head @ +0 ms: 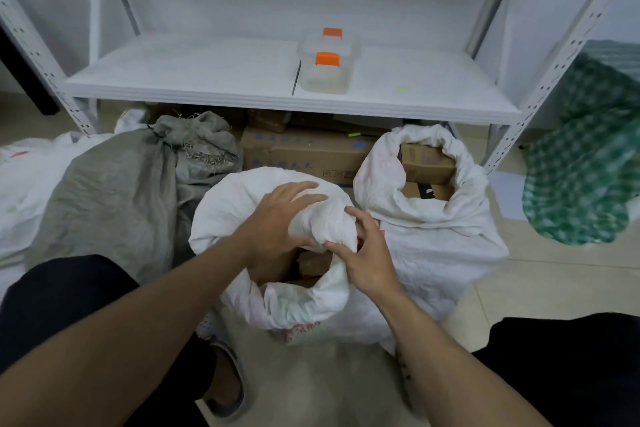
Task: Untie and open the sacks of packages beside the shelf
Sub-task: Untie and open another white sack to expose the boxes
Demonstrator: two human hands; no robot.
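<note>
White sack (235,208) stands on the floor, just before the shelf (207,80) front edge, mouth partly open; left hand (273,222) fingers curl over its bunched rim; right hand (367,253) fingers pinch the same fold.

Bare forearms (145,319), black trousers (52,302) over both knees, grey slip-on sandal (231,388) on one foot.

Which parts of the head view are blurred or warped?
Head view: the green checked bag at the right edge is smeared with blur; the shelf upright leans from wide-angle distortion; left hand, right hand and white sack are sharp; light is soft, without glare.
</note>
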